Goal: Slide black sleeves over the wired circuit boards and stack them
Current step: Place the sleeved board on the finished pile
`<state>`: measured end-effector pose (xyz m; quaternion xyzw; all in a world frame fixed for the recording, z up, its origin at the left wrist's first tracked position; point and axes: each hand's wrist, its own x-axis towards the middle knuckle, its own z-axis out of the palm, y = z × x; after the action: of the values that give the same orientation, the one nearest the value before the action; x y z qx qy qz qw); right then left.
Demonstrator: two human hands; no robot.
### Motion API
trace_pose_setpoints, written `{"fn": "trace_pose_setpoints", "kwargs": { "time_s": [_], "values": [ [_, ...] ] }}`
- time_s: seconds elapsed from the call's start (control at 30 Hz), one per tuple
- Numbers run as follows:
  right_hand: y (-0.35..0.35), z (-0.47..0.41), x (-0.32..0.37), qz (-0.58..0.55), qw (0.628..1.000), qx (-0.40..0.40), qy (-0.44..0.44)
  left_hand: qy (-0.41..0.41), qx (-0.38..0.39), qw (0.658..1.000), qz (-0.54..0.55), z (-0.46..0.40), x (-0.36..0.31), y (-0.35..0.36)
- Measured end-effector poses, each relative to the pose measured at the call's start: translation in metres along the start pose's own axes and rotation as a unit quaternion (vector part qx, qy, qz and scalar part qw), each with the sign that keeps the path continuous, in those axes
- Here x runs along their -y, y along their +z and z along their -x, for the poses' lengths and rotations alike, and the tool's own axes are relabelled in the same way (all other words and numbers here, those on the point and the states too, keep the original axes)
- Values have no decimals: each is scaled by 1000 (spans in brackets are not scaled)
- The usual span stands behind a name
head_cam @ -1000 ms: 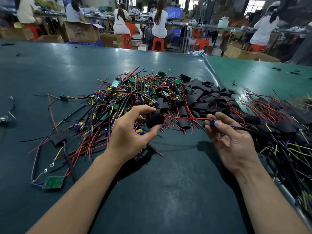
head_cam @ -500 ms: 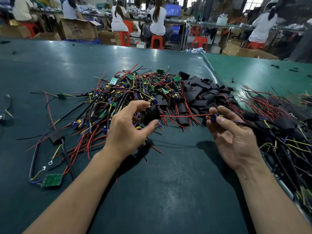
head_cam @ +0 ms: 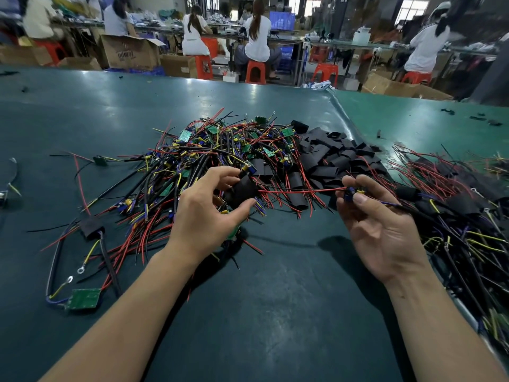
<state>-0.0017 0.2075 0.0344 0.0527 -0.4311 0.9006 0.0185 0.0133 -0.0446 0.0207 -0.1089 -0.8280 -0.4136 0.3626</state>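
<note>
my left hand (head_cam: 203, 216): fingers hold soft black tube sleeve (head_cam: 242, 191) | my right hand (head_cam: 382, 230): fingers pinch thin red wire (head_cam: 300, 190) end

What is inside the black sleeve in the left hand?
A red wire leaves the sleeve held by the left hand and runs to the right hand. Whether a board sits inside is hidden.

The black sleeve (head_cam: 242, 192) hides any board inside; the sleeved pile (head_cam: 465, 205) runs off the right edge.

Cardboard box (head_cam: 129, 55): printed lettering, too blurred to read.
</note>
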Motion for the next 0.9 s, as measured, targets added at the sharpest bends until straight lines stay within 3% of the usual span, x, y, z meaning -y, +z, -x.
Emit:
{"fn": "trace_pose_setpoints", "kwargs": {
  "time_s": [0.5, 0.77, 0.9],
  "values": [
    [-1, 0, -1, 31, 999, -35, 22, 61, 29, 998, 15, 0, 0, -2],
    [11, 4, -2, 55, 998, -7, 28, 179, 76, 975, -107, 3, -16, 5],
    [20, 12, -16, 88, 994, 40, 42, 196, 86, 970, -119, 9, -27, 14]
  ]
}}
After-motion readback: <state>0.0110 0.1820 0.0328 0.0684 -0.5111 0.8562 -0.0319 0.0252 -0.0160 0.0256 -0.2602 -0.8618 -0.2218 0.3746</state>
